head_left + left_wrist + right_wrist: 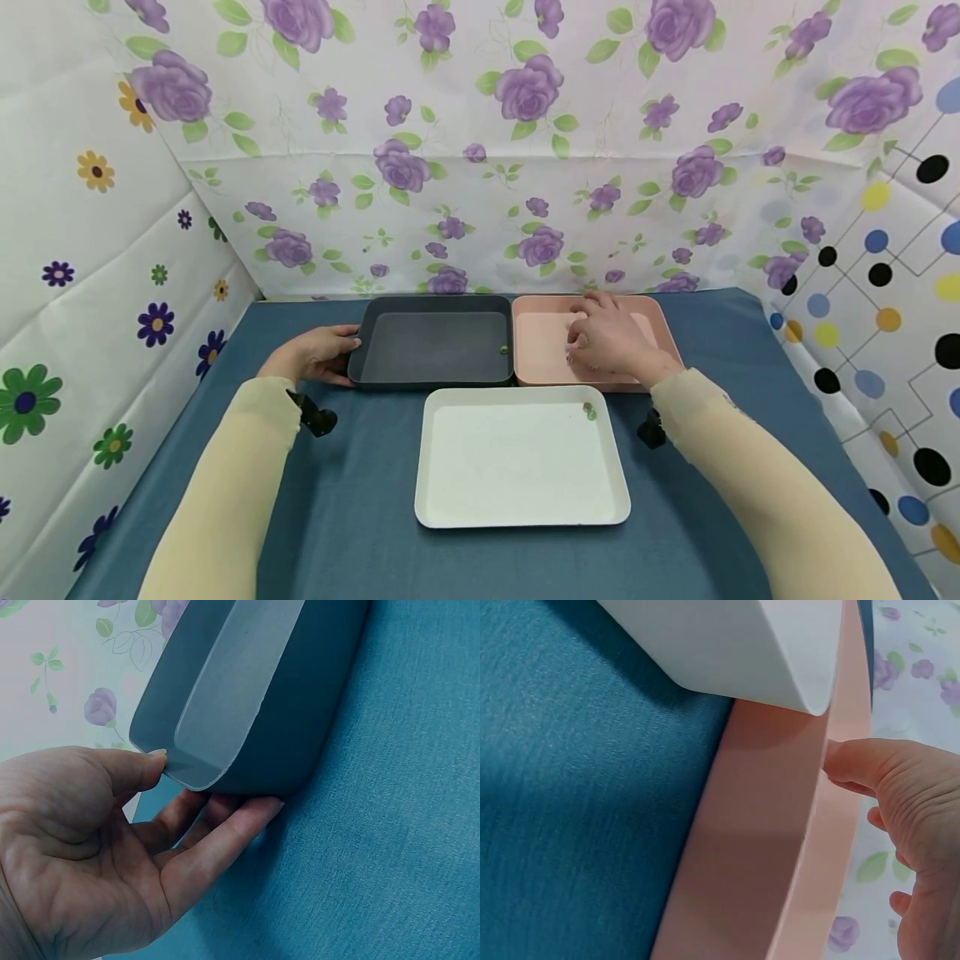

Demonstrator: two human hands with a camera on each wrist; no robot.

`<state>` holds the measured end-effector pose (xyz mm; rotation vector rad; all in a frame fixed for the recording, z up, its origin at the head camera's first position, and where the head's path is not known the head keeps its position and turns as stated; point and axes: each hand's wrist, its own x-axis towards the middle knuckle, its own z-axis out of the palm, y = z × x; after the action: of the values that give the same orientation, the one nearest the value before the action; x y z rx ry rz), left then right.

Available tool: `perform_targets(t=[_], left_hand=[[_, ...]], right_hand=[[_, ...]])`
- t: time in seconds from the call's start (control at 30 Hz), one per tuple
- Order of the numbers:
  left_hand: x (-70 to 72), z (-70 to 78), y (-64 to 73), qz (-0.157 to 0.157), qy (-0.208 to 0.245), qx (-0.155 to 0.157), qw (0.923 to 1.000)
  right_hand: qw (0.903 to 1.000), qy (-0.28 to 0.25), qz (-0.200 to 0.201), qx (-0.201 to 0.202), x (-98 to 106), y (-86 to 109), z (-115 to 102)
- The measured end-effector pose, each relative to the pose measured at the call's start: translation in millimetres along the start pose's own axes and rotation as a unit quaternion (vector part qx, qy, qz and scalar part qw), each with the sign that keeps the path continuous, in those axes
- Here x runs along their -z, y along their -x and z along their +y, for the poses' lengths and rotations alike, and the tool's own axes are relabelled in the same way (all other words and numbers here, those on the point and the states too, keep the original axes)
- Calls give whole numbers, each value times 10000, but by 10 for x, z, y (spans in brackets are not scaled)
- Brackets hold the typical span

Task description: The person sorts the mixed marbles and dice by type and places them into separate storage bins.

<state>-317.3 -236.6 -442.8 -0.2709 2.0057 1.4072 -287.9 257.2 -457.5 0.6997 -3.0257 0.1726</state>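
My left hand (pixel 318 354) grips the left end of a dark grey tray (pixel 435 304). In the left wrist view, its thumb rests at the tray's rim and its fingers lie against the outside wall. A small green piece (pixel 504 350) lies by that tray's right wall. My right hand (pixel 607 337) is over the pink tray (pixel 540 333), with fingers bent downward. In the right wrist view, thumb and forefinger come close together behind the pink rim; I cannot tell whether they hold something. Several small greenish pieces (pixel 590 411) sit in the upper right corner of a white tray (pixel 517 467).
The dark and pink trays stand side by side at the back of a blue cloth (pixel 360 517), with the white tray in front of them. Behind rises a floral curtain (pixel 465 192); patterned cloths hang at both sides.
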Motion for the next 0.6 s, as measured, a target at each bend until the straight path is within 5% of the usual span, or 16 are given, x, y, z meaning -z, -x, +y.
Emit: perform_targets(t=[0.6], left_hand=[[17,-14,-33,-88,90,0,9999]], right_hand=[[9996,-39,253,-149,289,185,5]])
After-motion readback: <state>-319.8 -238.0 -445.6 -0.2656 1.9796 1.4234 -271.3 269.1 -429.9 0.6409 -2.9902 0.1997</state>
